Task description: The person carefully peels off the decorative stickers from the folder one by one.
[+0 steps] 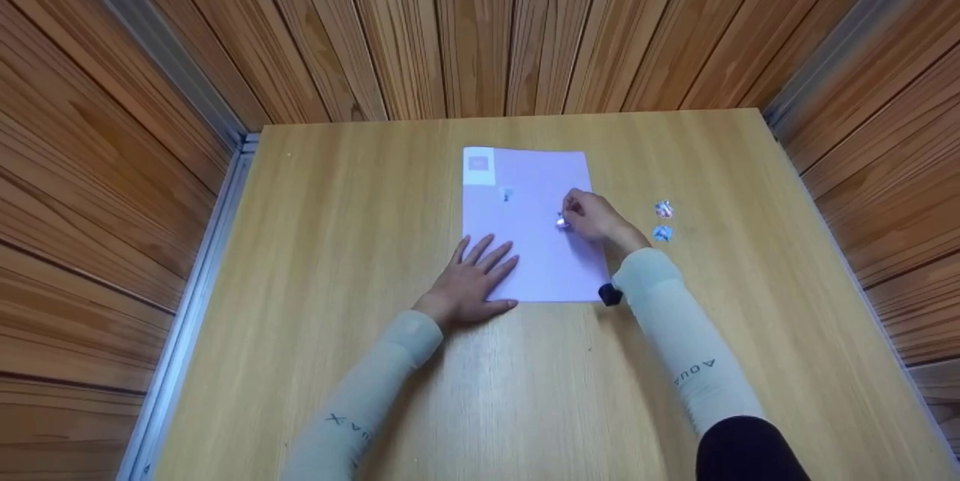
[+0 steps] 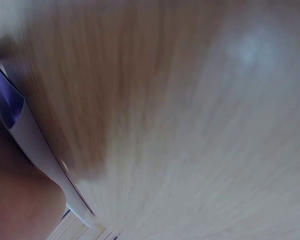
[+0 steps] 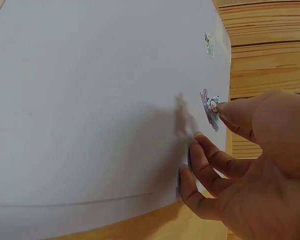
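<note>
A pale purple notebook-sized sheet lies on the table, with a white label at its far left corner. One small sticker sits on it below the label. My right hand pinches another small, shiny picture sticker at its fingertips, close over the sheet's right part; its shadow falls on the surface. Spread flat, my left hand rests on the near left corner of the sheet, fingers straight. The left wrist view mostly shows the tabletop and a lifted, curling edge of the sheet.
Two more small colourful stickers, one red-and-blue and one blue, lie on the wooden table to the right of the sheet. Wood-panelled walls stand behind and on both sides.
</note>
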`<state>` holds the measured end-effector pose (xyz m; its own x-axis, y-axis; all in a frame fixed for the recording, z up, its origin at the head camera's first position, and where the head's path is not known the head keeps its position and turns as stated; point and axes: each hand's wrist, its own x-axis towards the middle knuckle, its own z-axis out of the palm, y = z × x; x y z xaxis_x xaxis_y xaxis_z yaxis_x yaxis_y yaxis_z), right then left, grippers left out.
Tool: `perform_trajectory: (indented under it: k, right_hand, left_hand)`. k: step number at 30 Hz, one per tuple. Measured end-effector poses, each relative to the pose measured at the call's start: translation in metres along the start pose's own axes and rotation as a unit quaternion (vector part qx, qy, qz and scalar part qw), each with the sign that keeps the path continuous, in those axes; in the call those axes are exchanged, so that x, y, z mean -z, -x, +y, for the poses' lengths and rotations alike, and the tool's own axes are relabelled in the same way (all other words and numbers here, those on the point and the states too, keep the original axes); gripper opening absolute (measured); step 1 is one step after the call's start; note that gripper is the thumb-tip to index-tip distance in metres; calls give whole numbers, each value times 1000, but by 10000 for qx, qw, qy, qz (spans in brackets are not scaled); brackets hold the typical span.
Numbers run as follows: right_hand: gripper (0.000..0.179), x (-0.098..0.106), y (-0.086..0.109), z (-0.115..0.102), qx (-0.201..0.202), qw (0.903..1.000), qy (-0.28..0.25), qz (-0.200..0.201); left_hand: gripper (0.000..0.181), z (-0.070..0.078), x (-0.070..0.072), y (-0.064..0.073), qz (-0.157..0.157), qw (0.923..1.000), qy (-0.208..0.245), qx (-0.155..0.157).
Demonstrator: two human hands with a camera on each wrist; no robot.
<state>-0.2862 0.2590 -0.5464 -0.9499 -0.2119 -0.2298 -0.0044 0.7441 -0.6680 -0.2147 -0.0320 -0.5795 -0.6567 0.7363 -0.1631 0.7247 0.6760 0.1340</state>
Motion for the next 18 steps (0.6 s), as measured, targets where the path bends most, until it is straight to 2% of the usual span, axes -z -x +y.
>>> perform_trajectory:
  k: [4, 7, 12, 16, 18]
  right_hand:
    - [11, 4, 3, 5, -94, 9999, 39, 39]
    - [11, 7, 5, 7, -284, 9995, -117, 20]
    - [11, 9, 9, 9, -382, 9989, -265, 83]
    - [13, 10, 9, 12, -422, 9989, -207, 65]
    - [13, 12, 12, 13, -323, 9989, -347, 24]
  left_hand:
    - [81, -1, 0, 0, -35, 10000, -7, 9]
    - [81, -1, 2, 1, -42, 10000, 21, 14]
    - [80, -1, 2, 2, -8, 10000, 65, -1]
    - [81, -1, -3, -2, -42, 10000, 56, 56]
    - [82, -2, -8, -3, 32, 10000, 48, 20]
